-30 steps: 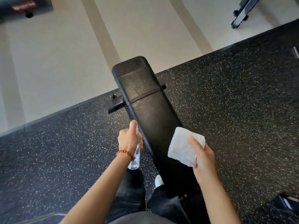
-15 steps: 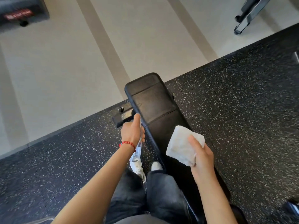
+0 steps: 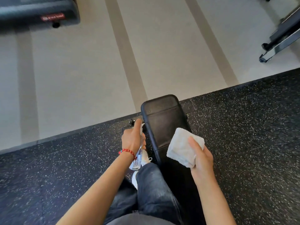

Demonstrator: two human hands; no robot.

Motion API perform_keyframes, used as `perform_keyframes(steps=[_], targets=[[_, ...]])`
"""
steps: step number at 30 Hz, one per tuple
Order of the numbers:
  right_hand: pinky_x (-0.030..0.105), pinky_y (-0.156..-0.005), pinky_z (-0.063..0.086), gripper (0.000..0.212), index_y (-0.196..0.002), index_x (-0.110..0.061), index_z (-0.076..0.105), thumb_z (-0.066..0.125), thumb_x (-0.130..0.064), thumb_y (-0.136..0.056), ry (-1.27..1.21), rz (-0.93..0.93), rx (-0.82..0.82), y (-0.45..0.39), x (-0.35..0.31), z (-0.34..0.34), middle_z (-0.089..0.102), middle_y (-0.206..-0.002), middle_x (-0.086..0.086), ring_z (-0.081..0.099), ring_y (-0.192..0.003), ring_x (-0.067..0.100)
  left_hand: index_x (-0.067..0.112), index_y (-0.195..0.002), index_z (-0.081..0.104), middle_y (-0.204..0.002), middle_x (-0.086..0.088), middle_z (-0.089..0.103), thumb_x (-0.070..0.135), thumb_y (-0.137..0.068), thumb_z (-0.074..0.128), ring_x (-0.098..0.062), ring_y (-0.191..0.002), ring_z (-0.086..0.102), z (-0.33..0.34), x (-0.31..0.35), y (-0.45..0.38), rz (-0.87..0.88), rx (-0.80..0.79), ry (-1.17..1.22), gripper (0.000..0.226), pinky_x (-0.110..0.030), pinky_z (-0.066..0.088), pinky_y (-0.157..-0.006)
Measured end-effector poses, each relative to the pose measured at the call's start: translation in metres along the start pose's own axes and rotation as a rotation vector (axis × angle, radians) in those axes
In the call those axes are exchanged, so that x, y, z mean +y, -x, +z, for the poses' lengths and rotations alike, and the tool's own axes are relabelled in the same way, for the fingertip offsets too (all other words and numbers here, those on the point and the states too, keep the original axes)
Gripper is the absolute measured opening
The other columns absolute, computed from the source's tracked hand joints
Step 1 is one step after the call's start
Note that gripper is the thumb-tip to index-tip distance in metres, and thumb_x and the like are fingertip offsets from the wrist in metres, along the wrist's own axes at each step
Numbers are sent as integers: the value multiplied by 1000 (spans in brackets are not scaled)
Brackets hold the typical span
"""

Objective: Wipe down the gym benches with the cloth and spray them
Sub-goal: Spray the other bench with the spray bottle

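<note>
Here the left hand [image 3: 132, 140] grips a spray bottle [image 3: 137, 157] beside the black bench [image 3: 164, 124], fingers curled round it; the right hand [image 3: 200, 157] pinches a folded white cloth [image 3: 182, 147] above the bench.

My left hand [image 3: 131, 140] grips the clear spray bottle [image 3: 137, 158] just left of the black bench [image 3: 164, 124], thumb up by the nozzle. My right hand [image 3: 202, 159] holds the folded white cloth [image 3: 181, 148] above the pad. The bench stands on speckled rubber flooring [image 3: 251, 127].
</note>
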State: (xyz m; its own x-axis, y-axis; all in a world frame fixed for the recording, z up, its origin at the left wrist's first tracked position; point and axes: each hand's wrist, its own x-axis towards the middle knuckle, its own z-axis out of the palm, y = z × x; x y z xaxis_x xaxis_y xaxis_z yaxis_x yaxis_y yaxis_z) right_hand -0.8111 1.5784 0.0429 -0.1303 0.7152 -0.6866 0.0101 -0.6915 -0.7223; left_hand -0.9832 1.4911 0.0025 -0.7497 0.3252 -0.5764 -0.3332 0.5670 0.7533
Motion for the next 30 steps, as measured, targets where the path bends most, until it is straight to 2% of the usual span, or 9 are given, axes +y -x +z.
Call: perform_keyframes(steps=[3,5,8,13,17,21,24,27,30], targets=[[22,-57,55,8,-86,-14,70,70,-15,-78,45,-14,-72,-17,-18,33,75,-80,-5,70,-76,10,6,-53,50,-52,-10,54,71,-74,36,-22,-49,49,-22,14,-12,-24,-9,67,69,-38,47,-65],[24,-57,55,10,-89,-15,69,69,-15,-79,91,-18,-131,-24,-30,59,74,-80,-3,70,-74,11,5,-49,54,-50,-11,56,72,-73,32,-24,-48,53,-41,23,-19,2,5,115,74,-40,49,-71],[27,-64,55,17,-94,-15,67,69,-17,-78,192,-17,-251,-29,-38,102,72,-90,2,69,-81,15,6,-49,56,-45,-7,54,71,-82,36,-21,-42,50,-76,29,-25,34,84,231,75,-35,45,-61],[27,-64,56,26,-95,-14,66,72,-22,-71,343,4,-438,-15,-28,184,71,-92,5,69,-80,17,6,-49,54,-43,-6,52,71,-73,33,-13,-32,47,-150,19,-28,-5,282,355,72,-21,45,-45],[35,-71,53,22,-91,-12,66,72,-20,-72,470,15,-575,13,4,253,71,-89,8,68,-77,21,5,-48,52,-42,-5,51,55,-90,36,-14,-34,47,-210,-6,-28,-46,419,467,68,-25,45,-49],[28,-59,56,10,-88,-14,66,69,-17,-79,582,10,-715,54,51,325,72,-81,3,69,-70,19,11,-40,52,-42,-7,52,55,-92,34,-17,-37,49,-279,-41,-28,-71,547,518,70,-36,47,-61],[32,-63,55,12,-89,-15,66,69,-18,-78,662,8,-811,98,94,381,72,-83,3,69,-74,21,11,-37,51,-39,-5,52,56,-91,33,-15,-35,49,-342,-69,-28,-89,636,559,73,-30,46,-57],[39,-69,52,15,-91,-14,65,69,-17,-78,727,24,-877,148,140,436,69,-90,8,66,-80,28,9,-38,52,-40,-8,53,56,-91,34,-19,-36,50,-415,-98,-22,-99,726,618,73,-31,47,-60],[35,-64,53,11,-87,-13,66,70,-15,-77,775,17,-930,195,185,486,68,-88,7,66,-78,26,8,-41,54,-43,-11,55,54,-93,36,-21,-40,51,-484,-129,-9,-129,840,667,72,-34,47,-61]])
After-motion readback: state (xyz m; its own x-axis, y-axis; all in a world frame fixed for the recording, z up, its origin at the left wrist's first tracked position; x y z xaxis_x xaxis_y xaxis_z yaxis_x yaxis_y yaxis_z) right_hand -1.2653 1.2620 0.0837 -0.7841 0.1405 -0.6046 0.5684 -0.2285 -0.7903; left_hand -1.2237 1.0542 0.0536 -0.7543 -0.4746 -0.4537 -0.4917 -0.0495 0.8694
